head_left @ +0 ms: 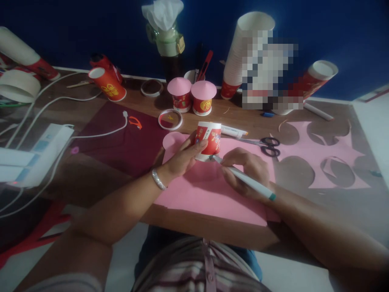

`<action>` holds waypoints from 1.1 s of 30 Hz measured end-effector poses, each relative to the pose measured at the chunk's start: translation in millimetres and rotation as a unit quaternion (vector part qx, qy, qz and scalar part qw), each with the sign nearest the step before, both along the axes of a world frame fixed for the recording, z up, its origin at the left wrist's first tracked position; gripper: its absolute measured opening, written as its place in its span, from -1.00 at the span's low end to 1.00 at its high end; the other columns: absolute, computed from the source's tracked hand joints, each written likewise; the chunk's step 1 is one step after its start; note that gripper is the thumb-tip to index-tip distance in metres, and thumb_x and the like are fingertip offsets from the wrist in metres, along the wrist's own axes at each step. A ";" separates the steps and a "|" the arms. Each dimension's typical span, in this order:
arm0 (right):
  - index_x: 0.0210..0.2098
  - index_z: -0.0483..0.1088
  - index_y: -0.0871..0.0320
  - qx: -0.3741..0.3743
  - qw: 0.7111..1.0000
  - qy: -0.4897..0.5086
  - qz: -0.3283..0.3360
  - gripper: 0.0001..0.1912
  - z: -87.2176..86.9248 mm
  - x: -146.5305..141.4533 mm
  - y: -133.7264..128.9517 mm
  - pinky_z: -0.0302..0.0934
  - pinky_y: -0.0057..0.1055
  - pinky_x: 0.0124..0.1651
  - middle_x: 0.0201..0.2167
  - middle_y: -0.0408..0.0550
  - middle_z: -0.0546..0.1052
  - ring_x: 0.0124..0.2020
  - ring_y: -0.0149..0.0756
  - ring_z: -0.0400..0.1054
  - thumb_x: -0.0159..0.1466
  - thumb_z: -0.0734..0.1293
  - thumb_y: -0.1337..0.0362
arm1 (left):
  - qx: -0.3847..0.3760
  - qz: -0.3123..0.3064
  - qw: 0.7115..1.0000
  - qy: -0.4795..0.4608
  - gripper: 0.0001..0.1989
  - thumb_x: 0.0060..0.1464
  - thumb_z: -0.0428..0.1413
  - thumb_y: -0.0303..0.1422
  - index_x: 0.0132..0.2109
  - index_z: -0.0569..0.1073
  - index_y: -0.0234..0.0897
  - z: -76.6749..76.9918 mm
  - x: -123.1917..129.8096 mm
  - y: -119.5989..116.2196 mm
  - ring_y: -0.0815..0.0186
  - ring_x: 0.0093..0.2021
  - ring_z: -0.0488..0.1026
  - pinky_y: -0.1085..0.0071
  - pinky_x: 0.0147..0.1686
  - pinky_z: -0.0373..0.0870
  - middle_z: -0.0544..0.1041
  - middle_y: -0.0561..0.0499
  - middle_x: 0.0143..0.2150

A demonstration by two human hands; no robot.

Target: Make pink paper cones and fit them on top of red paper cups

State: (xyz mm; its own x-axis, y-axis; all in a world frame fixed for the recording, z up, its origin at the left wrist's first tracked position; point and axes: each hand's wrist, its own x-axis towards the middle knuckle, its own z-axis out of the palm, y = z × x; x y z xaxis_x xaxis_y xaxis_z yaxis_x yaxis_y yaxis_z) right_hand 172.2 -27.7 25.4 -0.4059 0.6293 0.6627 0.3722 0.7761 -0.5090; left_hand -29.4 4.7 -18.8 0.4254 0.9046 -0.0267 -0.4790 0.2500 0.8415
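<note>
A red and white paper cup (pixel 213 137) is held over pink paper sheets (pixel 206 194) by my left hand (pixel 183 157), its fingers wrapped round the cup's left side. The cup's broad white band is at the lower end, with a small dark mark on it. My right hand (pixel 249 172) grips a white marker (pixel 253 184) with a green end, its tip at that mark. Behind the cup stand two short red cups (pixel 181 102) (pixel 202 106) with pink cone tops. A pink paper circle (pixel 173 140) lies at the sheets' upper left corner.
Black-handled scissors (pixel 270 147) and cut pink scraps (pixel 304 152) lie to the right. Tape rolls (pixel 170 120), a tall cup stack (pixel 243 52) and a bottle (pixel 172 48) are at the back. White cables and a power strip (pixel 45 156) are on the left.
</note>
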 end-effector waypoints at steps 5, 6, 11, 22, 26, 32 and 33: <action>-0.19 0.37 0.06 -0.003 1.000 0.001 0.003 -0.88 -1.0 -0.9 -0.8 0.47 -0.45 -0.35 -0.35 -0.10 0.64 -0.38 -0.32 0.58 0.34 0.38 0.37 | -0.010 -0.001 1.000 -0.016 -0.55 0.23 0.30 -0.12 0.17 0.49 -0.20 1.9 0.9 -0.7 0.04 0.13 0.59 0.11 0.19 0.47 0.63 -0.15 0.11; -0.19 0.36 0.06 -0.003 1.000 0.000 0.003 -0.88 -1.4 -1.0 -0.8 0.47 -0.45 -0.34 -0.35 -0.10 0.64 -0.38 -0.33 0.58 0.35 0.38 0.37 | -0.015 0.000 1.000 -0.015 -0.54 0.23 0.30 -0.12 0.17 0.49 -0.21 2.2 1.0 -0.9 0.04 0.12 0.60 0.11 0.17 0.47 0.64 -0.15 0.09; -0.19 0.36 0.06 0.002 1.000 -0.004 0.002 -0.90 -2.0 -1.2 0.2 0.46 -0.48 -0.35 -0.36 -0.10 0.64 -0.38 -0.34 0.59 0.37 0.38 0.34 | -0.007 -0.004 1.000 -0.010 -0.57 0.23 0.31 -0.14 0.15 0.48 -0.21 3.3 0.4 -1.0 0.06 0.12 0.60 0.11 0.19 0.46 0.63 -0.13 0.10; -0.18 0.39 0.06 -0.008 1.000 -0.010 -0.018 -0.92 -1.2 0.0 -0.6 0.50 -0.45 -0.30 -0.34 -0.09 0.65 -0.35 -0.30 0.61 0.37 0.39 0.33 | 0.004 -0.007 1.000 -0.008 -0.68 0.29 0.26 -0.16 0.09 0.51 -0.21 6.3 0.7 -2.1 0.13 0.02 0.62 0.16 0.14 0.48 0.65 -0.10 -0.02; -0.21 0.41 0.07 -0.015 0.999 -0.018 -0.024 -0.93 1.2 -0.8 -1.3 0.50 -0.45 -0.31 -0.36 -0.10 0.65 -0.37 -0.30 0.60 0.36 0.39 0.35 | 0.007 -0.010 1.000 -0.016 -0.68 0.29 0.25 -0.15 0.08 0.51 -0.22 5.5 0.7 -1.4 0.12 0.01 0.64 0.15 0.13 0.49 0.66 -0.11 -0.03; -0.23 0.40 0.06 -0.010 0.999 -0.018 -0.028 -0.93 0.1 -1.6 -1.5 0.48 -0.46 -0.35 -0.39 -0.12 0.64 -0.41 -0.32 0.59 0.37 0.39 0.34 | 0.012 -0.008 1.000 -0.018 -0.64 0.29 0.25 -0.14 0.11 0.50 -0.22 2.9 0.5 0.0 0.09 0.01 0.64 0.14 0.10 0.51 0.66 -0.12 -0.03; -0.23 0.39 0.06 -0.008 0.999 -0.018 -0.025 -0.93 -0.5 -1.7 -1.2 0.47 -0.46 -0.35 -0.39 -0.11 0.64 -0.41 -0.32 0.59 0.37 0.39 0.34 | 0.011 -0.007 1.000 -0.017 -0.64 0.28 0.26 -0.14 0.10 0.50 -0.22 3.1 0.6 0.0 0.08 0.02 0.64 0.13 0.10 0.51 0.66 -0.12 -0.03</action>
